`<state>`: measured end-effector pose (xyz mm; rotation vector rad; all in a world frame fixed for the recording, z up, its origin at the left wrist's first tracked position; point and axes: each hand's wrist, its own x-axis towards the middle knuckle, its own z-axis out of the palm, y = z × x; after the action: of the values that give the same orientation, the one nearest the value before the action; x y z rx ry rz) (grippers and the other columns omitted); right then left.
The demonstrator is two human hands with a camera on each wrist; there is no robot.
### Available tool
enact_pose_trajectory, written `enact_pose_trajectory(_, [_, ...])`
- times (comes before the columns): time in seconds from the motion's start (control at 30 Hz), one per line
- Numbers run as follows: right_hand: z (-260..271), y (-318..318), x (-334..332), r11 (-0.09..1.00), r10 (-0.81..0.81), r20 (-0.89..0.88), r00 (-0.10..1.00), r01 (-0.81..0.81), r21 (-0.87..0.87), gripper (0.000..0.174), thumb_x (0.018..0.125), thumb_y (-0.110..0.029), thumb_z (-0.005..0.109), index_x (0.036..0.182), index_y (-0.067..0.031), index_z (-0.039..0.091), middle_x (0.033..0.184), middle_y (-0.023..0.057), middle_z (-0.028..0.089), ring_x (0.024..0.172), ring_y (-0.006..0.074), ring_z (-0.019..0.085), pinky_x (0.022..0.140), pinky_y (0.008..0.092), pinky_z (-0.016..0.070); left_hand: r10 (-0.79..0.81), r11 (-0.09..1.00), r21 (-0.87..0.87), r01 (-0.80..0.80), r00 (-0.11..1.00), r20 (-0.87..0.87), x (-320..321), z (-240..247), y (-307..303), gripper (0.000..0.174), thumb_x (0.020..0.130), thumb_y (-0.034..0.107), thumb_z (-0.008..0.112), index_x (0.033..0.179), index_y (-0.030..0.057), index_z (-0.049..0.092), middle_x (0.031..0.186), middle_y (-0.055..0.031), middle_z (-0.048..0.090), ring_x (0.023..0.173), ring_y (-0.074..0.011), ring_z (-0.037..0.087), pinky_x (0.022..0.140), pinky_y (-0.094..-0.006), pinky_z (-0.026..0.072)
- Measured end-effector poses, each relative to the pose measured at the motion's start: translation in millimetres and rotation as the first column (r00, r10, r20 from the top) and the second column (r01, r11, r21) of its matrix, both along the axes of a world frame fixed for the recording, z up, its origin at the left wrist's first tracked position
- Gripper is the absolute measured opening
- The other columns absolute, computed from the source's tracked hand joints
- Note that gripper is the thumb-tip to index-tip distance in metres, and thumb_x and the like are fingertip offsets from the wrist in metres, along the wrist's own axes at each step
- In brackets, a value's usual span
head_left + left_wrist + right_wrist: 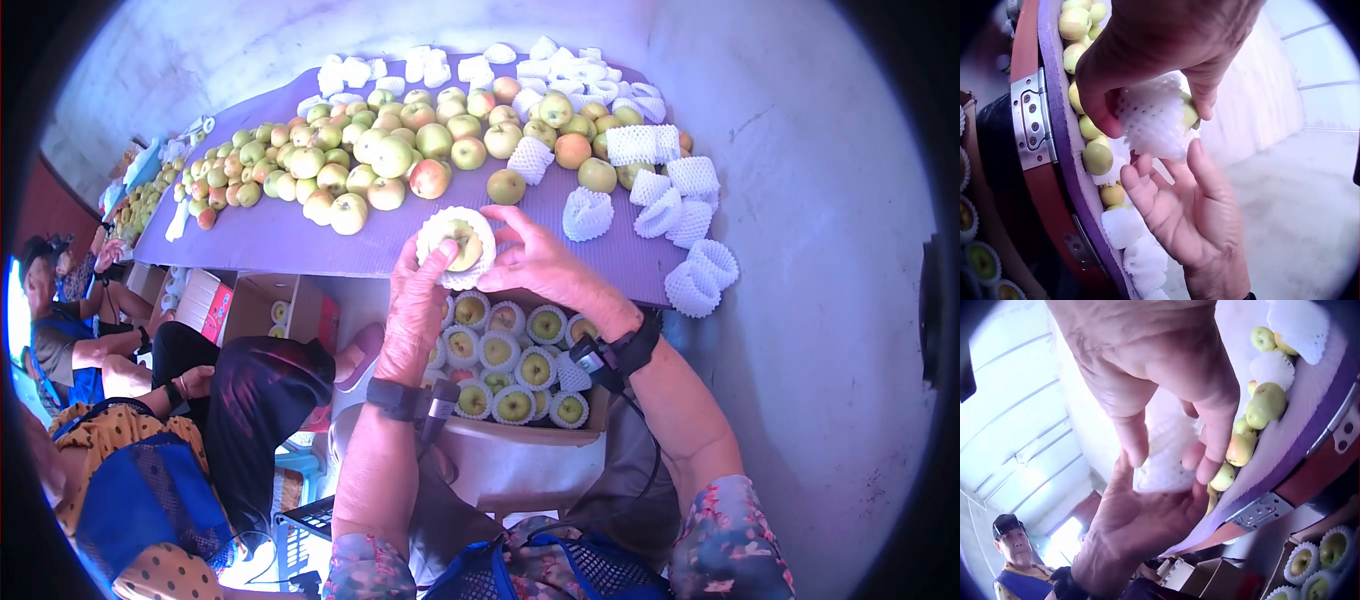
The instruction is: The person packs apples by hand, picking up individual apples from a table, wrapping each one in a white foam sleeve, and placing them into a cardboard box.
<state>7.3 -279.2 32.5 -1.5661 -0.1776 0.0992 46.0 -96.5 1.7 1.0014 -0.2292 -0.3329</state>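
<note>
In the head view my left hand (415, 290) holds an apple (463, 246) wrapped in a white foam net (432, 240), its thumb lying across the apple's exposed face. My right hand (550, 262) is at the right side of the net, fingers spread and loosely bent, fingertips right at its edge. The left wrist view shows the net from the side, with a bit of green apple peeking out under the left fingers; the right palm (1194, 215) faces it. In the right wrist view the hands hide most of the net (1166, 453).
Loose apples (390, 155) and empty foam nets (690, 205) cover much of the purple-topped table (320, 245). Below its edge stands a carton (590, 425) of netted apples. Another person (150, 480) sits at the left, beside more cartons (250, 310). A wall (800, 250) rises at the right.
</note>
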Motion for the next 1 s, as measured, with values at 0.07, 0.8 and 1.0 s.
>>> enact_pose_trajectory(0.07, [10.6,-8.6,-3.5,0.985,0.032,0.113,0.993,-0.012,-0.173,0.090,0.069,-0.008,0.079,0.144,-0.0031,0.031,0.131,0.0179,0.050,0.115,0.0253,0.055,0.096,0.0369,0.0476,-0.014,1.000,0.001,0.014,1.000,-0.023,-3.3,5.5,2.4,0.058,0.086,0.026,0.073,0.131,-0.0001,0.048,0.120,-0.0106,0.059,0.108,-0.0214,0.060,0.093,-0.0366,0.0488])
enact_pose_trajectory(0.8, [-12.8,15.9,8.9,0.922,-0.150,0.650,0.745,0.342,-0.179,0.077,0.061,-0.015,0.087,0.126,-0.0056,0.046,0.110,0.0171,0.063,0.103,0.0321,0.064,0.089,0.0388,0.0515,-0.178,0.980,0.078,0.182,0.982,-0.061,2.6,-2.9,9.6,0.076,0.093,0.061,0.050,0.142,0.0035,0.038,0.132,-0.0140,0.053,0.112,-0.0251,0.058,0.091,-0.0395,0.0511])
enact_pose_trajectory(1.0, [-14.7,16.2,11.9,0.898,-0.152,0.656,0.739,0.380,-0.220,0.076,0.062,-0.016,0.087,0.125,-0.0073,0.046,0.111,0.0179,0.062,0.104,0.0341,0.063,0.087,0.0403,0.0520,-0.136,0.984,0.123,0.133,0.991,0.015,-10.2,14.6,4.5,0.082,0.094,0.064,0.042,0.145,0.0011,0.031,0.141,-0.0188,0.041,0.105,-0.0291,0.060,0.080,-0.0357,0.0575])
